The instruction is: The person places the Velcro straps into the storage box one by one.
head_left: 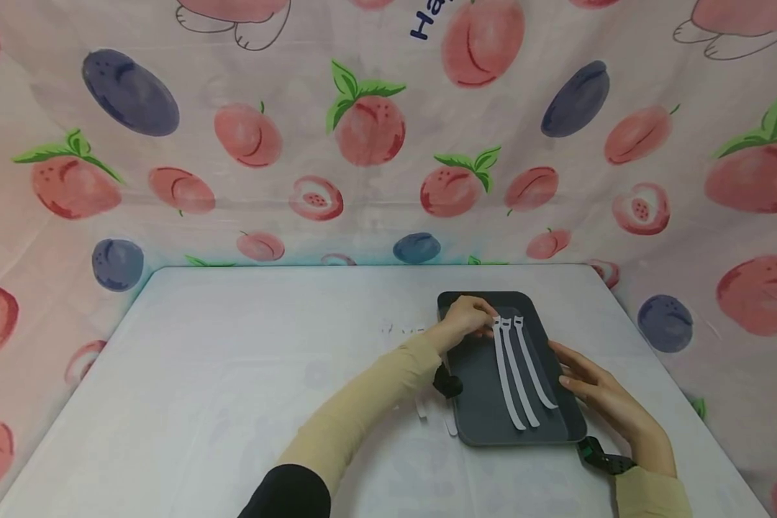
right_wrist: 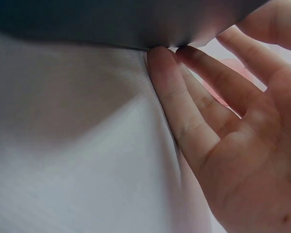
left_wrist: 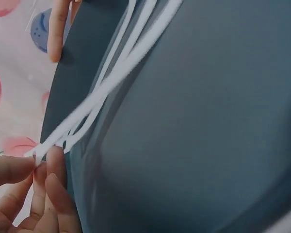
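Observation:
A dark grey tray lies at the right of the white table. On it, in the head view, are 3 slim white straps that look like cable ties, side by side with their slotted heads at the far end. My left hand reaches over the tray's far left part and pinches the leftmost strap by its head. In the left wrist view that strap rises from the pinch across the others. At the tray's right edge my right hand rests with fairly straight fingers, fingertips against the side.
More white strips lie on the table left of the tray, partly hidden by the left arm. Small pale bits sit beyond that forearm. A fruit-print cloth hangs behind the table's far edge.

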A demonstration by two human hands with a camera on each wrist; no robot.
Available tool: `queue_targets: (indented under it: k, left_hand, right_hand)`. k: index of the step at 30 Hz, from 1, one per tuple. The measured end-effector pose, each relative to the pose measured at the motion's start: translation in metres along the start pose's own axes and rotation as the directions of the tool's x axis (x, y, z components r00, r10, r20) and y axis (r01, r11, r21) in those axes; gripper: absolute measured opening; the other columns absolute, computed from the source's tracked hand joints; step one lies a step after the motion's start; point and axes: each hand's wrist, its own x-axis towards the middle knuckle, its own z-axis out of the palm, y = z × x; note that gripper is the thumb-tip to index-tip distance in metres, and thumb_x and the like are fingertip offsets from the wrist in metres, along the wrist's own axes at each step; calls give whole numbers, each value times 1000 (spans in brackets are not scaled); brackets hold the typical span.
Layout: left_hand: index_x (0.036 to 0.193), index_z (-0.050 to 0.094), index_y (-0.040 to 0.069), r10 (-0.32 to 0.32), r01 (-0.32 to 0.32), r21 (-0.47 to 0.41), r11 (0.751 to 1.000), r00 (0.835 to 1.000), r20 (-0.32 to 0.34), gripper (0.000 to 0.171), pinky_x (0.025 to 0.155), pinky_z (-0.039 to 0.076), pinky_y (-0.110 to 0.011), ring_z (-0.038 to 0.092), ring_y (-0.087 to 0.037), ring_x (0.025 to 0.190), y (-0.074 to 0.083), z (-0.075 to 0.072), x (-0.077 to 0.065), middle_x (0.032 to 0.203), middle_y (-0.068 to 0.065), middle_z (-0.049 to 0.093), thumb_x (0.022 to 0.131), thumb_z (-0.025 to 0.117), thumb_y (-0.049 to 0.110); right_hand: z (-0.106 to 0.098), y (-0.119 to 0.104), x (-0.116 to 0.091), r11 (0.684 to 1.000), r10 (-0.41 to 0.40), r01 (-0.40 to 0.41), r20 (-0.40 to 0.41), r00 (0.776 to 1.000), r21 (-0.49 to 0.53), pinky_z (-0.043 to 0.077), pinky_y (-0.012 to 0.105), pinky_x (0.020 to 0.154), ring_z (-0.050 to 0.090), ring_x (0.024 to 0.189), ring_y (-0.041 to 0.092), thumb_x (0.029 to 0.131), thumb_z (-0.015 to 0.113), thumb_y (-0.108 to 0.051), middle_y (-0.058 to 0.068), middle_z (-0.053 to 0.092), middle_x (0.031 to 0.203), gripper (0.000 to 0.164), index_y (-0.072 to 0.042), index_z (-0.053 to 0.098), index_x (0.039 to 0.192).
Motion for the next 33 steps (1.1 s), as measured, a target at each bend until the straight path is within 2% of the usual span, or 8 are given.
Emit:
queue_targets:
  k: [3, 7, 11, 18, 20, 25, 27, 33]
  left_hand:
    - [90, 70, 6, -4, 4, 13, 1000, 1000, 1, 12, 74, 53, -41, 69, -28, 77, 0, 1, 1, 87, -8, 66, 83, 61, 4]
    - [90, 70, 5, -19, 20, 28, 999, 1000, -2, 12, 75, 53, -42, 68, -30, 80, 1, 2, 1, 85, -11, 68, 82, 61, 3]
    - [90, 71, 6, -37, 38, 73, 997, 999, -9, 14, 74, 54, -40, 69, -28, 80, 2, 5, 3, 82, -12, 70, 81, 61, 4]
    - [86, 73, 9, -82, 88, 168, 982, 996, -45, 14, 69, 55, -37, 69, -23, 74, 4, 10, 6, 81, -6, 71, 80, 61, 4]
    - [84, 73, 10, -104, 112, 191, 975, 993, -53, 13, 66, 55, -35, 69, -22, 72, 2, 12, 9, 79, -5, 71, 80, 61, 5]
    - [81, 73, 10, -130, 142, 212, 967, 989, -70, 11, 63, 54, -33, 69, -22, 70, -1, 17, 12, 76, -4, 71, 79, 63, 6]
    - [81, 73, 10, -120, 133, 225, 965, 990, -70, 11, 63, 55, -33, 70, -22, 70, -1, 18, 11, 76, -4, 71, 79, 63, 6]
    - [78, 72, 9, -128, 140, 241, 960, 990, -65, 10, 62, 55, -33, 69, -23, 70, -2, 18, 12, 76, -4, 71, 78, 63, 5]
  right_hand:
    - [-1, 0, 0, 1000, -8, 8, 1, 1000, -11, 26, 60, 104, 15, 142, 22, 93, 49, -28, 15, 11, 154, 61, -28, 18, 146]
    - [-3, 2, -2, 999, -30, 30, 5, 1000, -23, 40, 22, 97, 24, 122, -18, 94, 48, -27, 14, 13, 153, 59, -27, 19, 146]
    - [-4, 3, -2, 999, -41, 41, 6, 999, -19, 35, 7, 84, 25, 111, -27, 94, 48, -26, 14, 14, 153, 59, -27, 20, 146]
    - [-2, 2, 0, 999, -46, 46, 11, 999, 4, 35, 6, 85, 26, 114, -24, 94, 48, -25, 17, 13, 153, 60, -25, 19, 146]
    - [-1, 2, 0, 999, -37, 37, 8, 999, -5, 39, 12, 90, 28, 128, -9, 94, 48, -26, 17, 13, 153, 60, -26, 19, 146]
    - [1, 0, 0, 1000, -5, 5, 0, 1000, -20, 31, 56, 103, 18, 135, 46, 93, 48, -28, 18, 13, 153, 61, -26, 17, 146]
    - [1, 0, 0, 1000, -4, 4, -1, 1000, -12, 24, 64, 102, 17, 135, 47, 93, 48, -28, 18, 12, 153, 62, -25, 17, 146]
    - [0, 2, 0, 1000, -12, 12, -2, 1000, -26, 25, 63, 102, 17, 135, 47, 94, 48, -28, 18, 12, 153, 61, -26, 18, 146]
